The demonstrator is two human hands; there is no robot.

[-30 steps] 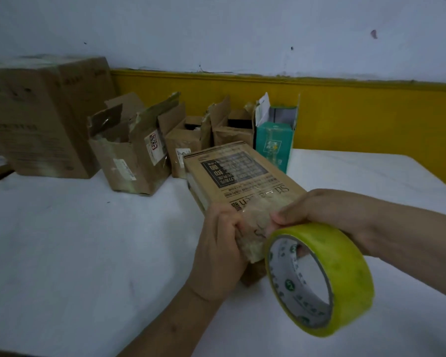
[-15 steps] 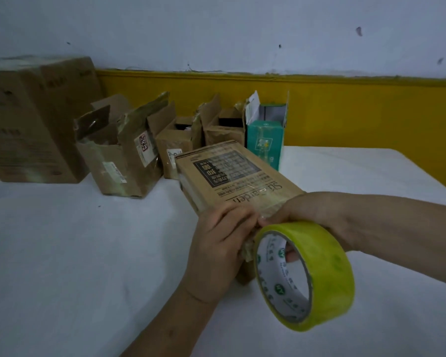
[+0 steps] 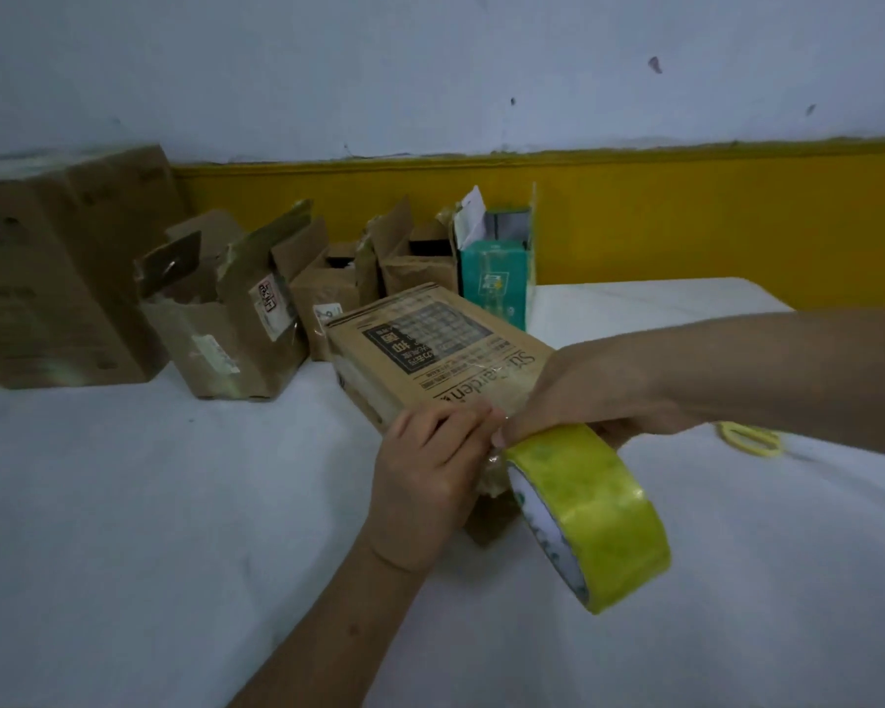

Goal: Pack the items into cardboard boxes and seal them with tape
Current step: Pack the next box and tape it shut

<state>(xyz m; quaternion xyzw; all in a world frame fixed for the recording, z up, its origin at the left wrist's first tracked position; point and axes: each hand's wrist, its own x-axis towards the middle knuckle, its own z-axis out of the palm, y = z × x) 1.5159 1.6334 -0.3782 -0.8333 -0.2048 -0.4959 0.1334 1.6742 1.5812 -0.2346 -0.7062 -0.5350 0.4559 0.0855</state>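
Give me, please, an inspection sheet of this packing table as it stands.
Surface: table under a white cloth.
Job's things: printed box, clear tape wrinkled at its near end; tape roll beside that end.
Clutter: open boxes, teal carton and large carton along the back; yellow looped item partly hidden by the right forearm.
Grippers: left hand grips the box's near end; right hand holds the tape roll.
Cables: nothing seen.
Surroundings: wall, white above a yellow band.

We saw a white-covered table. A printed box rested at the left hand; beyond it stood opened boxes, a teal box and a large carton. Yellow scissors lay right of the right hand.
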